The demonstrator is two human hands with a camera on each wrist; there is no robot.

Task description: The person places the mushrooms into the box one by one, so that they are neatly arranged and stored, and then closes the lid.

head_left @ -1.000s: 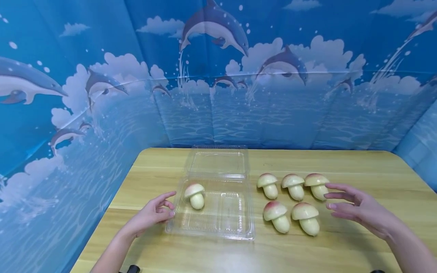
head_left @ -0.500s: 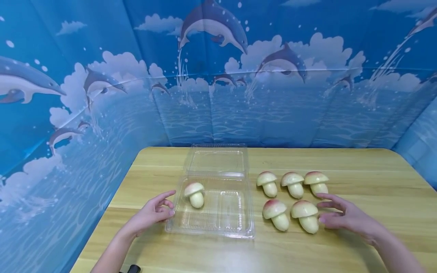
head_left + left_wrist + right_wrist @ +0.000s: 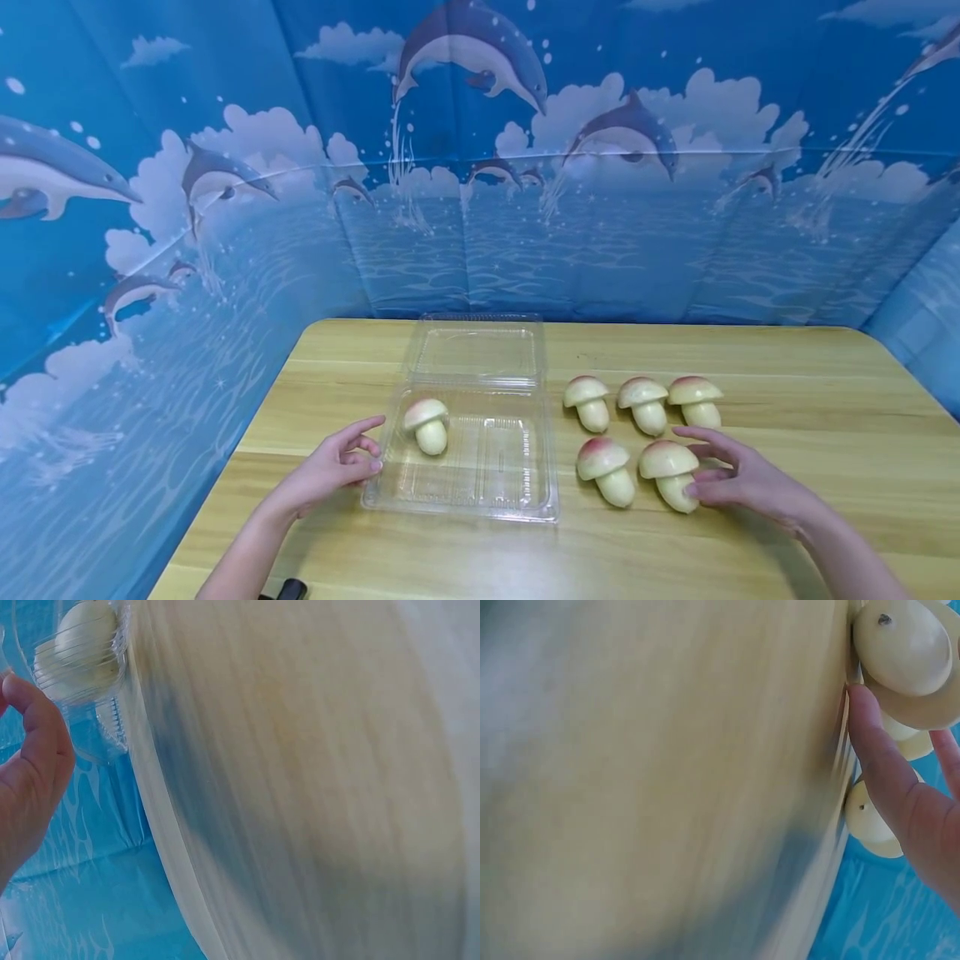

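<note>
My left hand point(image 3: 333, 467) is at the left edge of a clear plastic clamshell box point(image 3: 480, 496), index finger and thumb apart beside its rim. Inside the box lies one model mushroom point(image 3: 431, 435) with a pale stem and a pink-tinged cap. Over on the right, my right hand point(image 3: 746, 479) is around the right side of the front-right mushroom point(image 3: 669, 462), thumb by its stem and index finger behind the cap. From the right wrist view, the thumb point(image 3: 885, 761) lies close against that mushroom point(image 3: 904, 649); the other fingers are largely out of frame.
More mushrooms lie near it: one front-left point(image 3: 606, 471) and a back row of left point(image 3: 587, 402), middle point(image 3: 643, 406) and right point(image 3: 695, 400). The box's lid point(image 3: 476, 354) is folded back. A black object point(image 3: 292, 590) shows at the bottom edge. A dolphin-print curtain point(image 3: 480, 242) stands behind the table.
My right hand has moved left and down from beside the back-right mushroom to the front-right one. The left hand stays at the box's edge.
</note>
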